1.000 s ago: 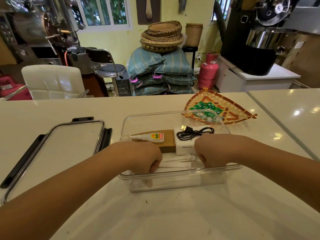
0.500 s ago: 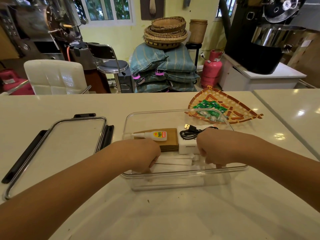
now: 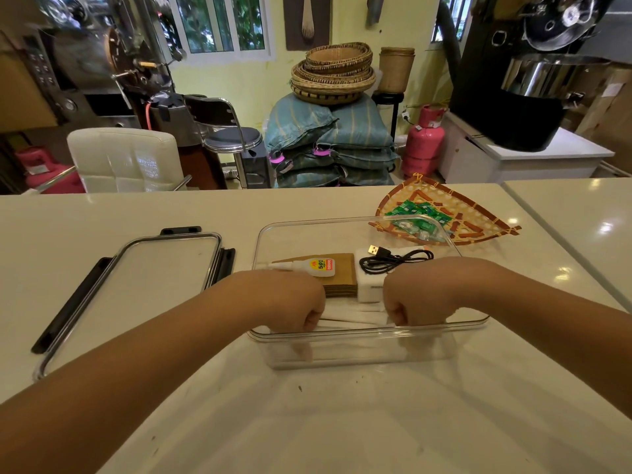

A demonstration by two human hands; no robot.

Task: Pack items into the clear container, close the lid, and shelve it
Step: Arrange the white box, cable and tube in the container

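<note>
The clear container (image 3: 359, 336) is a shallow, see-through plastic box with rounded corners, standing open on the white bench (image 3: 342, 422) straight ahead. Inside lie a glue bottle (image 3: 313, 267) on a stack of brown cards (image 3: 338, 275), a white block (image 3: 369, 285) with a black cable (image 3: 393, 260) coiled on top, and white paper-wrapped sticks (image 3: 355, 316) along the near wall. Both hands reach into it: the left hand (image 3: 287, 302) and right hand (image 3: 417, 295) are curled, fingers closed on the ends of the sticks. The lid (image 3: 164, 265) lies flat to the left. Behind, a woven tray (image 3: 478, 220) holds green packets (image 3: 417, 213).
</note>
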